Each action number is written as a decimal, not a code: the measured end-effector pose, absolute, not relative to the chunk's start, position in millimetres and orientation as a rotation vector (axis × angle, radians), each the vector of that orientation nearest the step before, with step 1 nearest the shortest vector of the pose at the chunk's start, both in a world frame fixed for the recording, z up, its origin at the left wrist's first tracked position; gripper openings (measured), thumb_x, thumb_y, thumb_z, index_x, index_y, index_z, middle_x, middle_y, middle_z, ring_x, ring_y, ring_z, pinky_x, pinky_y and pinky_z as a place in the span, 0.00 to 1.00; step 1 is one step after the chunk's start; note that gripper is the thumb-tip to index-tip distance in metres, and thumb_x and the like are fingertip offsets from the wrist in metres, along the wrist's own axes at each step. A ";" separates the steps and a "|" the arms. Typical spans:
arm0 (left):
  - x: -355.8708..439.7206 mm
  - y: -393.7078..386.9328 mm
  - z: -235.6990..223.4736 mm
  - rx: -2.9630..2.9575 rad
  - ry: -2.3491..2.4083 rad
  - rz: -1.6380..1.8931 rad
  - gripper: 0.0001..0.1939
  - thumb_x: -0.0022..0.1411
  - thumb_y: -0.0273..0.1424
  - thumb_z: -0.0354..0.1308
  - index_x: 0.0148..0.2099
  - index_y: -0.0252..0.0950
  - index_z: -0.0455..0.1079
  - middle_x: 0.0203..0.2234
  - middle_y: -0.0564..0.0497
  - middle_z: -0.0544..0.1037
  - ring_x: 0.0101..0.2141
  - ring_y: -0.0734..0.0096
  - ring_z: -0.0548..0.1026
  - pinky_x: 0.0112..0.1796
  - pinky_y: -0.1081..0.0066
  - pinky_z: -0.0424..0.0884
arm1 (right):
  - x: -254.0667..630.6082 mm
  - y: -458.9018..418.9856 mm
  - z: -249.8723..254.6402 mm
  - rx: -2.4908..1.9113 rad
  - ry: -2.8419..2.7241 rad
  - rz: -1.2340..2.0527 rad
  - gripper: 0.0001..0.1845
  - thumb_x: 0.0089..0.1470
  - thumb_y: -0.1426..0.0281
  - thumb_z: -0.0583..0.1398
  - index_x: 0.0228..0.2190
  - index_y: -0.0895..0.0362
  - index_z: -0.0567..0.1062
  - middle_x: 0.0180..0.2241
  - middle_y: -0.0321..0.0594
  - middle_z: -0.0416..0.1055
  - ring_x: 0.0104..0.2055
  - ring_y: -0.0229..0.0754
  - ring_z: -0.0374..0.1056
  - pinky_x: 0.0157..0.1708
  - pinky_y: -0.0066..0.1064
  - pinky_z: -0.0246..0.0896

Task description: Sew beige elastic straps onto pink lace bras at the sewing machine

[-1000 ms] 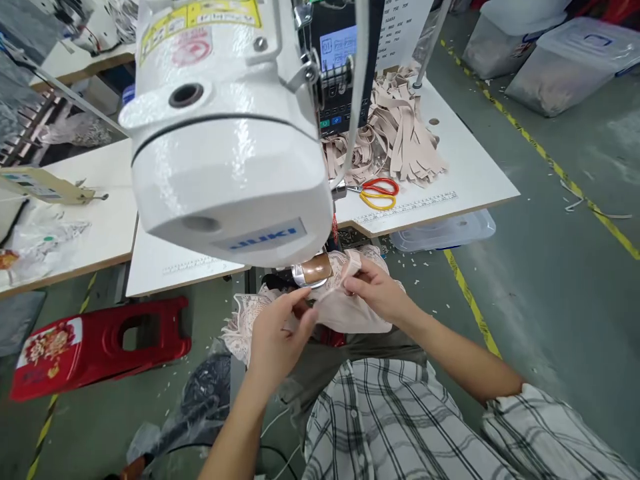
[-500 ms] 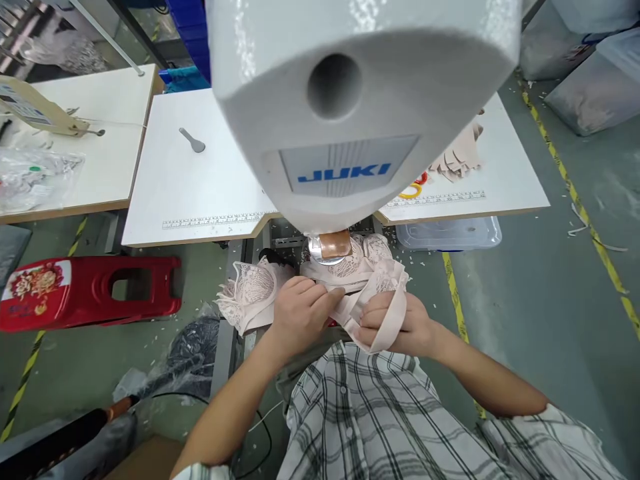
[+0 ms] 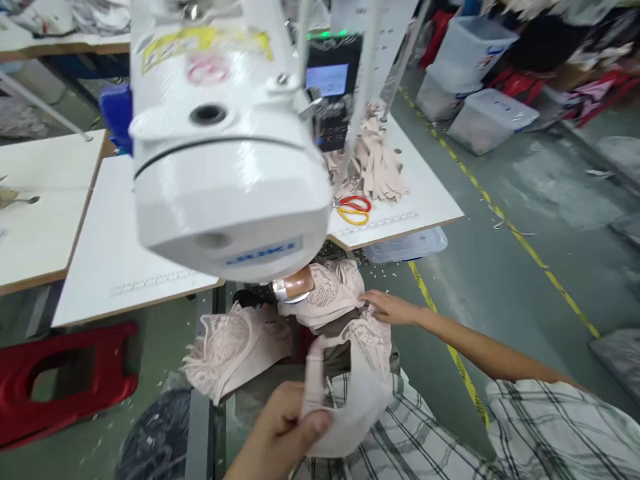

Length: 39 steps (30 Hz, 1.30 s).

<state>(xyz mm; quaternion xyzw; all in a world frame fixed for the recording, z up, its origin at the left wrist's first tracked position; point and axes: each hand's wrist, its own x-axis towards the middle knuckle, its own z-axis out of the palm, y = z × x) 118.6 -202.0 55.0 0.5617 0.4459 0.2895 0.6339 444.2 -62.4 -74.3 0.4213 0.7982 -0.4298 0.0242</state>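
You have the pale pink bra (image 3: pixel 367 387) low in front of you, above the checked shirt (image 3: pixel 425 447), near six o'clock. Your left hand (image 3: pixel 295 430) grips its plain band, thumb and fingers closed on the fabric, with a narrow loop standing up beside them. Your right hand (image 3: pixel 387 308) reaches in from three o'clock, fingers at the lace; you can't tell from here whether its grip is closed.

Measured from the bra, lace cups (image 3: pixel 330 287) lie near twelve o'clock, against the brown-and-silver part (image 3: pixel 296 285) below the white sewing machine (image 3: pixel 233 207). A ruffled lace piece (image 3: pixel 235 350) lies between nine and ten o'clock. Beyond the cups, near twelve, scissors (image 3: pixel 354 210) with red and yellow handles rest on the white table (image 3: pixel 425 193), just beside a heap of pink fabric strips (image 3: pixel 377 163). A red stool (image 3: pixel 95 373) sits at nine o'clock, and a clear box (image 3: pixel 487 123) at one o'clock on the floor (image 3: pixel 530 313).
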 end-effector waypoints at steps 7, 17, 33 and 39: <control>70.6 -168.8 6.1 0.922 1.601 0.654 0.27 0.53 0.58 0.58 0.28 0.37 0.74 0.17 0.50 0.73 0.21 0.61 0.71 0.24 0.67 0.66 | 459.3 -82.1 -54.3 1.385 2.504 -1.503 0.07 0.45 0.77 0.60 0.24 0.54 0.77 0.22 0.39 0.72 0.22 0.37 0.64 0.22 0.30 0.56; 204.0 -132.7 -10.0 1.090 0.968 0.564 0.31 0.55 0.58 0.59 0.40 0.32 0.76 0.36 0.41 0.79 0.41 0.53 0.76 0.45 0.59 0.71 | 412.0 -60.2 40.4 1.204 2.433 -2.105 0.12 0.58 0.62 0.60 0.40 0.54 0.77 0.30 0.37 0.75 0.28 0.37 0.68 0.28 0.27 0.63; 154.4 -139.7 33.4 1.071 1.313 0.740 0.28 0.56 0.57 0.59 0.27 0.35 0.67 0.22 0.54 0.65 0.28 0.71 0.62 0.31 0.72 0.59 | 412.9 83.5 82.9 2.546 2.332 -1.560 0.12 0.53 0.62 0.63 0.26 0.57 0.72 0.24 0.38 0.68 0.30 0.40 0.65 0.32 0.30 0.60; 133.7 -128.5 48.5 1.212 1.377 0.782 0.26 0.59 0.52 0.56 0.22 0.36 0.59 0.19 0.56 0.58 0.24 0.75 0.57 0.25 0.74 0.55 | 367.2 -47.3 56.7 1.504 1.984 -2.581 0.27 0.49 0.46 0.65 0.36 0.58 0.79 0.29 0.41 0.74 0.27 0.37 0.68 0.29 0.31 0.67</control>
